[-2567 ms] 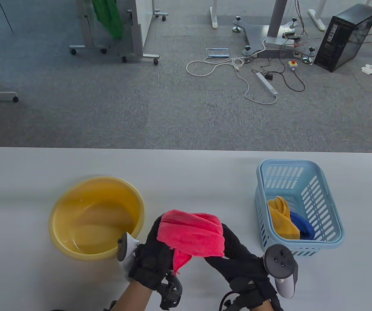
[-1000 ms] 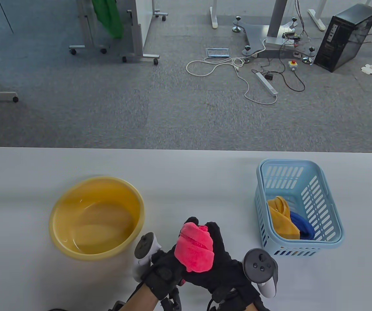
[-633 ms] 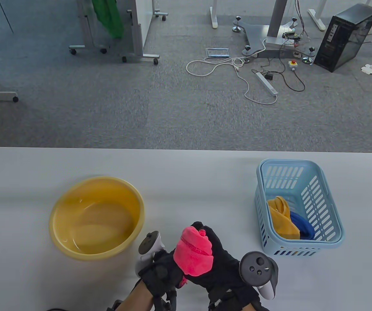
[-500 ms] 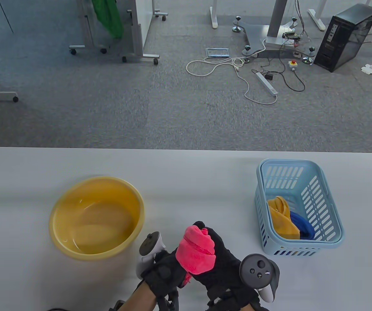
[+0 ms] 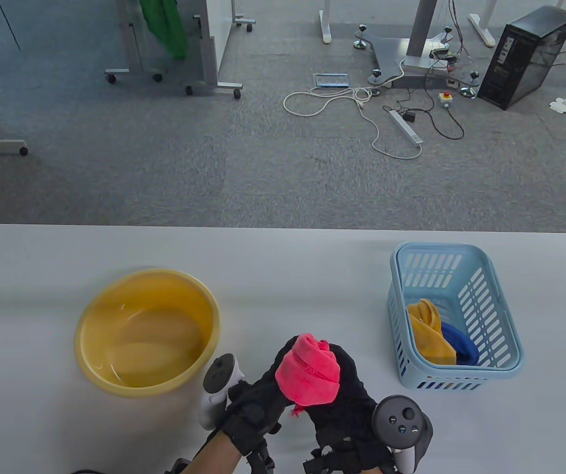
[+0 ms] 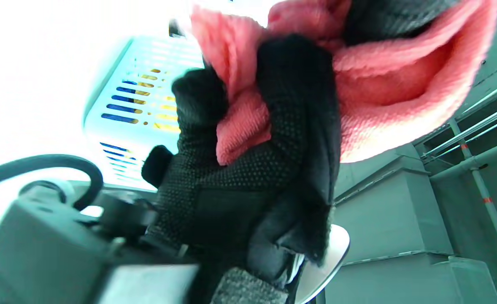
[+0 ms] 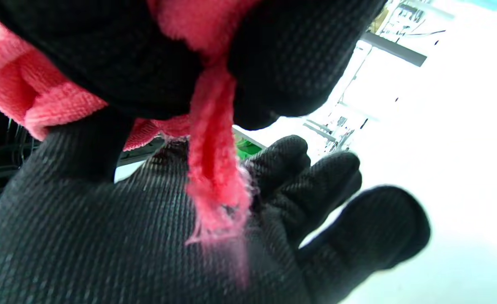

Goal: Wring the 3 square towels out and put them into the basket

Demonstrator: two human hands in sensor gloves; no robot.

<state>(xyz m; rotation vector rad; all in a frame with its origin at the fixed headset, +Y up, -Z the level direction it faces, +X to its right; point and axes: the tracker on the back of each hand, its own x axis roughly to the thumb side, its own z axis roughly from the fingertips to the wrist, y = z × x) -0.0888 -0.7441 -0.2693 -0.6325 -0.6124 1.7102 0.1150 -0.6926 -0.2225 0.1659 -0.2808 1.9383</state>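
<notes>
Bunching pink towel (image 5: 308, 376) btwn left hand (image 5: 255, 407) & right hand (image 5: 344, 412).

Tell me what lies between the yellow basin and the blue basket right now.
Both hands, left hand and right hand, gripping the bunched pink towel above bare table, per the table view.

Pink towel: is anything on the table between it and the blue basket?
Nothing visible. The pink towel is bunched in both hands, left hand and right hand, and only bare table lies between it and the basket, whose top is open, with two towels inside.
</notes>
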